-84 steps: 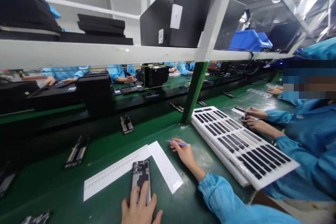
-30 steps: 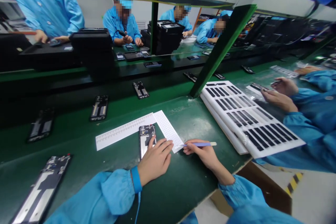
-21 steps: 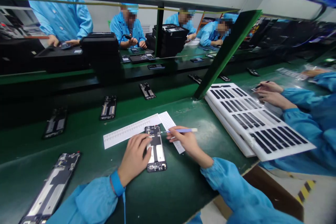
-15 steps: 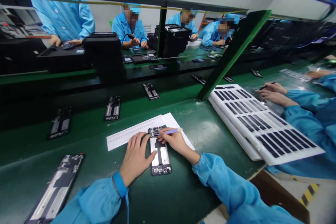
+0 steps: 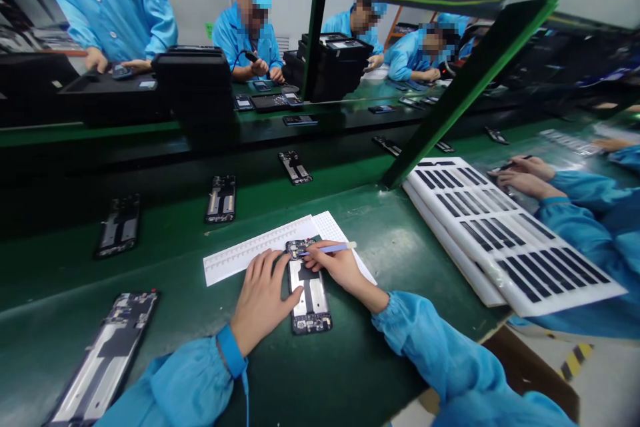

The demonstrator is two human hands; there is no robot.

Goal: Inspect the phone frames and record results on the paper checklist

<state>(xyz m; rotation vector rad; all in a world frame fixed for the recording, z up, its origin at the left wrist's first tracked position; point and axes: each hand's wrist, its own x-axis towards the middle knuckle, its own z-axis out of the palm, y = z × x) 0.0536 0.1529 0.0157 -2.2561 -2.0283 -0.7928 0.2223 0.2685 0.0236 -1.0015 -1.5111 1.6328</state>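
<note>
An opened phone [image 5: 309,290] lies on the green bench, its inner parts facing up. My left hand [image 5: 263,300] rests at its left edge, thumb and fingers spread, with a blue band round the wrist. Between the fingers of my right hand [image 5: 340,270] is a slim purple tool [image 5: 334,248], its tip at the top part of the phone. A white printed sheet [image 5: 225,267] lies behind my left hand, and a second dotted sheet [image 5: 327,223] is partly under my right hand.
Another opened phone [image 5: 107,360] lies at the lower left. More phones [image 5: 220,199] stand in a row behind. White foam trays [image 5: 500,233] with black strips are on the right, near another person's hands [image 5: 525,177]. A green post [image 5: 470,90] slants up behind them.
The view has shifted slightly, so the bench items appear a little displaced. Both hands keep their places at the phone, with the tool still at its top part.
</note>
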